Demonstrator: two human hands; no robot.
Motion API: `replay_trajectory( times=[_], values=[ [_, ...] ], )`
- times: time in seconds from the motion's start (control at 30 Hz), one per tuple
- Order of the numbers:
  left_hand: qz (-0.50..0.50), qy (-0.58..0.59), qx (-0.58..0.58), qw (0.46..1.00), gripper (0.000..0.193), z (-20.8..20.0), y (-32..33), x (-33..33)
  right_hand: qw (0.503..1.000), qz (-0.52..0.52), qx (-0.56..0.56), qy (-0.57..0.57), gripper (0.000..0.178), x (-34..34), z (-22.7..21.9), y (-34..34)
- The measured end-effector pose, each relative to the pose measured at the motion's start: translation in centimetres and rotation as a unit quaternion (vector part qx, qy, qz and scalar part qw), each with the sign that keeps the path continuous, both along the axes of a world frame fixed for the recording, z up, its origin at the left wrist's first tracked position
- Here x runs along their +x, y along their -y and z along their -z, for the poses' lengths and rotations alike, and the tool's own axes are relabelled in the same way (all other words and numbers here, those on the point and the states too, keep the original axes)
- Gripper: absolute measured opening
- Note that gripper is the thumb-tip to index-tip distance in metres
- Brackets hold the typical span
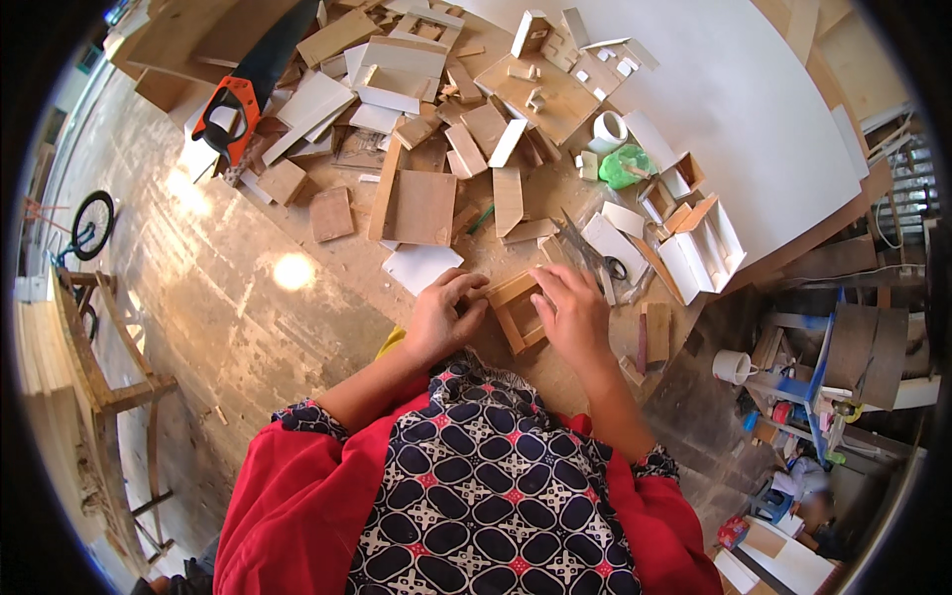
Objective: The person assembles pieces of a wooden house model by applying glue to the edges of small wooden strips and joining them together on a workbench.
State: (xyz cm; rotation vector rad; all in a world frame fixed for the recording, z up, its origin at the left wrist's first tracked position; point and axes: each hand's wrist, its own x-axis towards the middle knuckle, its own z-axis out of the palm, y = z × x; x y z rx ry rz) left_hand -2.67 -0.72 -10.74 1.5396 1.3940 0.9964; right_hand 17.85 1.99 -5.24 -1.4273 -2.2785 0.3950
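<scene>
Close in front of me lies a small rectangular wooden frame [510, 322] with low sides, set at a slant between my hands. My right hand [575, 315] grips its right side, with the thumb and fingertips at the upper right corner. My left hand [448, 315] is at the left of the frame, its fingers curled toward the thumb. What those fingers hold, if anything, I cannot make out. Just beyond my left fingers rests a white flat piece [423, 268]. A pair of scissors with black handles [615, 268] lies past my right hand.
Wood offcuts [486, 129] pile up ahead, beside an orange-handled handsaw [230, 119]. A shallow wooden tray [419, 206] stands nearer. To the right are a white divided box [706, 253], a green plastic bag [625, 167], a tape roll [609, 129] and a large white board [739, 119].
</scene>
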Motion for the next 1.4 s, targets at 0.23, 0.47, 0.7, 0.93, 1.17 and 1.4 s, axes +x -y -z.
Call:
replay_trajectory(
  times=[0.23,0.47,0.7,0.93,1.17,1.4],
  values=[
    [0.014,-0.083,0.005,0.996,0.032,-0.9,-0.8,0.6,0.994,-0.094,-0.028,0.057,0.03,1.2,1.5,-3.1],
    [0.02,-0.096,-0.029,0.995,0.031,-0.9,-0.9,1.0,0.995,-0.089,-0.035,0.042,0.03,1.5,2.0,-3.2],
    [0.012,-0.096,-0.023,0.995,0.028,-1.0,-0.9,1.0,0.998,0.006,-0.036,-0.05,0.034,3.4,1.0,-2.2],
    [0.013,-0.081,-0.032,0.996,0.023,-1.0,-1.1,1.2,0.961,0.27,-0.047,-0.029,0.034,11.3,1.4,2.3],
    [0.018,-0.108,-0.011,0.994,0.019,-0.9,-1.4,1.4,0.886,0.423,-0.092,0.165,0.06,15.0,1.3,6.5],
    [0.018,-0.107,-0.003,0.994,0.018,-0.8,-1.2,1.6,0.914,0.397,-0.083,0.003,0.062,17.5,2.7,5.9]
  ],
)
